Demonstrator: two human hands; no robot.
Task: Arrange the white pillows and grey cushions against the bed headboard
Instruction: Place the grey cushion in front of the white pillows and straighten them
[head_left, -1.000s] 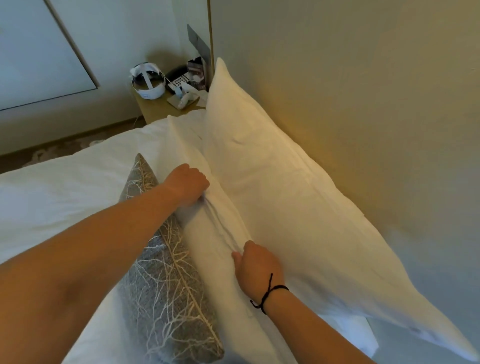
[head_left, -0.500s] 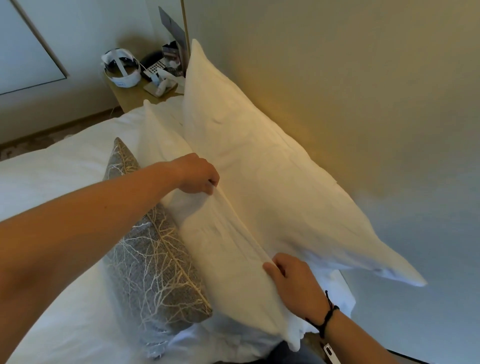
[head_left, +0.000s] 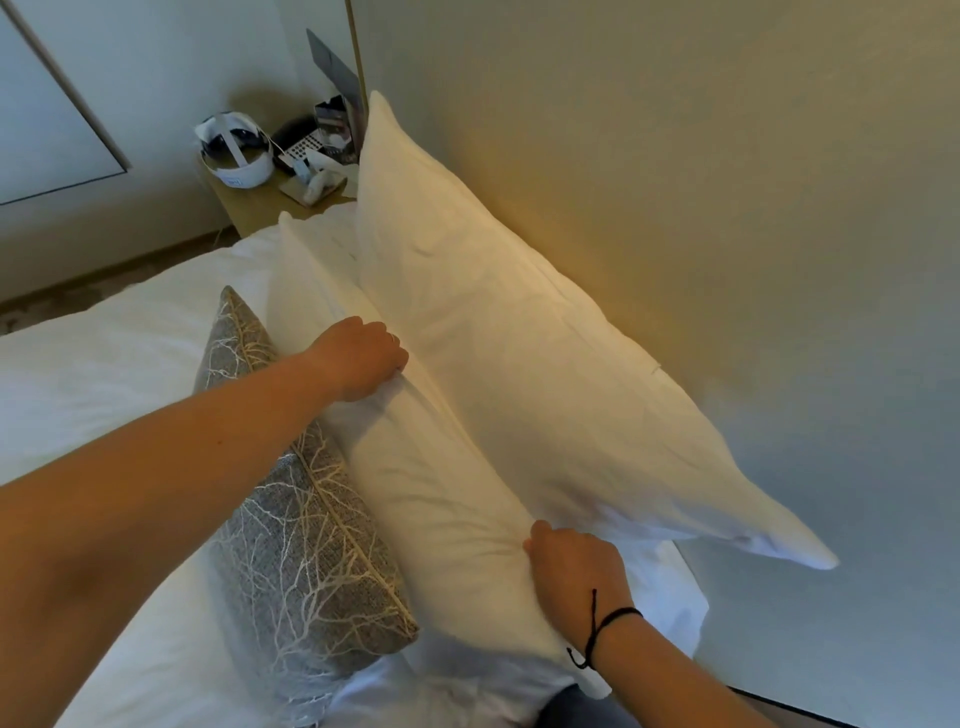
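L hand (head_left: 358, 358): fingers curled, gripping top edge of front pillow (head_left: 441, 499) near its far end. R hand (head_left: 571, 566): fingers curled into same pillow's near end, grasping fabric; black cord on wrist. Front pillow stands on edge, leaning on rear pillow (head_left: 519, 364). Rear pillow upright, touching headboard (head_left: 727, 208). Grey cushion (head_left: 306, 545), branch pattern, upright, touching front pillow's outer face, under L forearm. All on white bed (head_left: 104, 364). Nightstand (head_left: 260, 202) beyond w/ headset (head_left: 236, 148), phone (head_left: 301, 145).
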